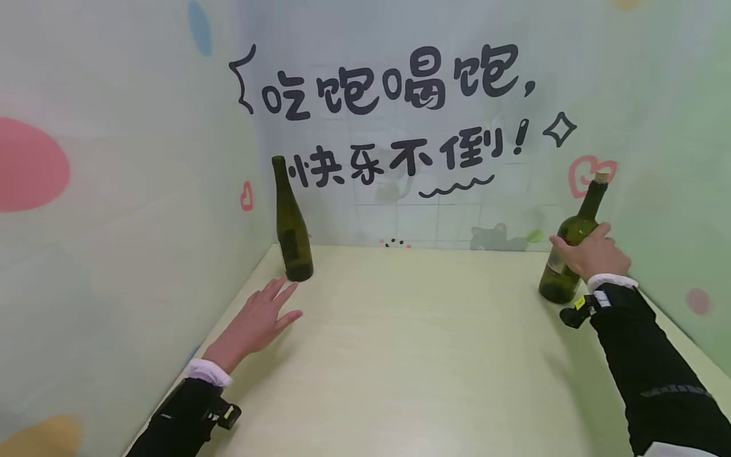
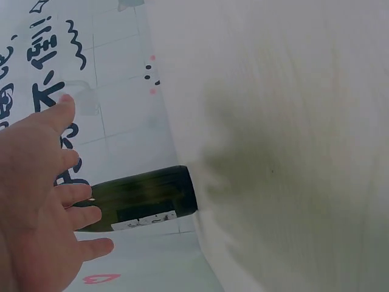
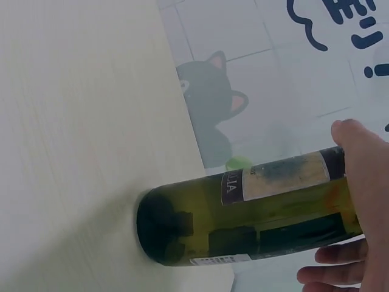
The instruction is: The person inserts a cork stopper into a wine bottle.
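Note:
A slim green glass bottle (image 1: 292, 236) stands upright at the table's back left; its label shows in the left wrist view. Toward it reaches the left hand (image 1: 257, 324), palm facing the bottle, fingers spread and nothing held. At the back right stands a wider green wine bottle (image 1: 558, 279) with a cork (image 1: 601, 177) in its neck. The right hand (image 1: 599, 255) is at this bottle's upper body, thumb on one side and fingers (image 3: 331, 275) on the other, all stretched out. Whether the palm touches the glass is hidden.
The pale table (image 1: 411, 355) is bounded by a printed back wall (image 1: 400, 216) with dark lettering. Side walls (image 1: 125, 254) rise at left and right, and the right bottle stands close to the right one. Each dark sleeve carries a small wrist camera (image 1: 228, 416).

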Tool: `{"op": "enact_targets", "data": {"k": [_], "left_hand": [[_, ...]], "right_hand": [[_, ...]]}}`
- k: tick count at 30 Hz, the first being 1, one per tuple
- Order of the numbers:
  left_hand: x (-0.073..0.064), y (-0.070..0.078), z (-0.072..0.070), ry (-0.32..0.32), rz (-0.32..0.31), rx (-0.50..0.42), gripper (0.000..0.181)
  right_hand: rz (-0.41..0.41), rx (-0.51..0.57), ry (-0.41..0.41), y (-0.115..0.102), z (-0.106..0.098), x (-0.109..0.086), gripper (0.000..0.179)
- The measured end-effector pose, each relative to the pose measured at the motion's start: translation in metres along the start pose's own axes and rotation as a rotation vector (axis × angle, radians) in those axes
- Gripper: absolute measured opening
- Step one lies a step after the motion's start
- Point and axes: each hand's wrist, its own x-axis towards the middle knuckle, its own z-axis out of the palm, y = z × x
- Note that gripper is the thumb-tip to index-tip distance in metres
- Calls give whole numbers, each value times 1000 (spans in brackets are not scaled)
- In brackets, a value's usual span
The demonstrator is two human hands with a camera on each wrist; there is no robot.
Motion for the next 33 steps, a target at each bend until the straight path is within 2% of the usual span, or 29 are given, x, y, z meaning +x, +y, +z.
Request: {"op": "enact_targets", "data": {"k": [7,14,19,22,24,27,30,33], "left_hand": [[14,-11,-1,32,-41,-31,73],[25,-17,0,57,-66,-38,71],[28,-13,1,31,-63,-56,70],[27,-10,-1,18,-64,-62,70],[28,-9,0,19,-62,-60,69],[32,-7,2,16,-50,-49,68],[32,-9,4,9,-54,-33,68],[32,-11,5,7,-63,-27,67]], "right_hand": [[-75,16,-13,25,-4,5,118],[-167,6,-192,68,-4,6,102],[-176,16,-293,106,0,6,96],[-183,-23,-327,123,3,6,95],[-190,-62,-320,133,5,2,93],[-205,-101,-267,147,12,-6,85],[-228,-112,-208,153,22,-10,76],[-243,-106,-196,156,33,-9,71]]}}
